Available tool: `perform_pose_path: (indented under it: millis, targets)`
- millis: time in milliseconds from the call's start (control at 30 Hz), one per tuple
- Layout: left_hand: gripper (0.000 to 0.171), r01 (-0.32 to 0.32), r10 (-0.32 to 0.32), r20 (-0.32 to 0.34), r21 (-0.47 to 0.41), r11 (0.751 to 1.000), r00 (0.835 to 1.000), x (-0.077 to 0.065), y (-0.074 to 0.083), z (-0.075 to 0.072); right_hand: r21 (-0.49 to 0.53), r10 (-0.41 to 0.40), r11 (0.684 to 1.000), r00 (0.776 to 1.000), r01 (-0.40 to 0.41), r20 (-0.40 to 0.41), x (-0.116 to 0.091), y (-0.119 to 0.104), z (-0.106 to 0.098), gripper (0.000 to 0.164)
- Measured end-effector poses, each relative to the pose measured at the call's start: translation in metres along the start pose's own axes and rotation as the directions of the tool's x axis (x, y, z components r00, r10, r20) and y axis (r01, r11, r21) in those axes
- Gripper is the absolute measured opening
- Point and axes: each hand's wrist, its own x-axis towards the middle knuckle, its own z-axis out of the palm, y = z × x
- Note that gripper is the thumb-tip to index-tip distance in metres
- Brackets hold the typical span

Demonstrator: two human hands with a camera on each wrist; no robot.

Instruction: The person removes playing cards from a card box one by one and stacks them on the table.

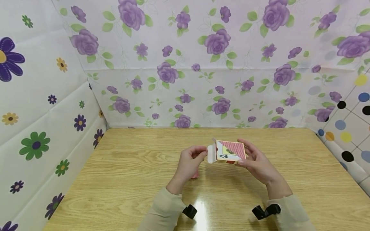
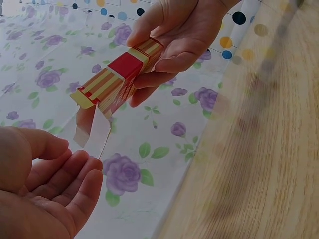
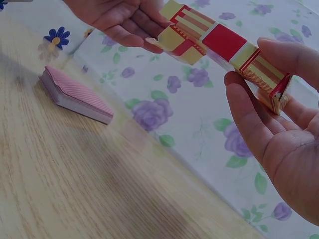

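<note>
My right hand (image 1: pixel 261 165) grips the far end of a playing card box (image 1: pixel 231 150), thumb on one side and fingers on the other. The box shows an ace of spades and a red back pattern; yellow and red stripes run along its side (image 3: pixel 225 44). Its end flap (image 1: pixel 211 154) stands open toward the left. Close to that flap is my left hand (image 1: pixel 189 163), its fingers loosely bent with the tips at the flap's edge. A red-backed deck of cards (image 3: pixel 75 94) lies on the table, mostly hidden by the left hand in the head view.
The wooden table (image 1: pixel 130 179) runs back to a wall of flowered cloth (image 1: pixel 196 89). More patterned cloth stands at the left (image 1: pixel 43 109) and the right (image 1: pixel 358 128). A black strap piece (image 1: pixel 189 211) is on the left wrist, another (image 1: pixel 266 211) on the right.
</note>
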Motion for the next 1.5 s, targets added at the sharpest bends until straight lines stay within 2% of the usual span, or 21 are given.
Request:
perform_pose_path:
  millis: [100,333,500,667,933,1200,1500]
  targets:
    - [0.021,0.021,-0.021,0.007,-0.006,1.000,1.000,-0.001,0.003,0.001,-0.008,0.004,1.000,1.000,-0.004,-0.006,0.000,0.000,0.001,0.075]
    - [0.022,0.037,-0.037,0.032,-0.024,0.999,0.999,-0.010,0.026,0.003,-0.014,0.013,1.000,1.000,-0.013,-0.015,0.001,0.001,0.001,0.075]
    - [0.022,0.080,-0.080,0.024,-0.016,0.997,0.997,-0.013,0.030,0.005,-0.007,0.010,1.000,1.000,-0.010,-0.008,0.001,0.002,0.001,0.075]
    - [0.022,0.115,-0.115,0.025,-0.012,0.993,0.993,-0.010,0.025,0.006,0.002,0.009,1.000,1.000,-0.009,0.005,0.002,0.003,0.002,0.075]
    - [0.021,0.139,-0.138,0.025,-0.048,0.989,0.990,-0.003,-0.001,0.011,0.006,-0.007,1.000,1.000,0.007,0.021,0.003,0.003,0.005,0.073]
    - [0.021,0.146,-0.146,0.014,-0.078,0.986,0.989,-0.002,-0.005,0.013,-0.012,0.019,1.000,1.000,-0.019,0.004,0.004,0.006,0.006,0.073]
    - [0.022,0.172,-0.171,0.024,-0.117,0.978,0.985,-0.002,-0.008,0.016,0.009,-0.001,1.000,0.999,0.001,0.044,0.004,0.009,0.006,0.073]
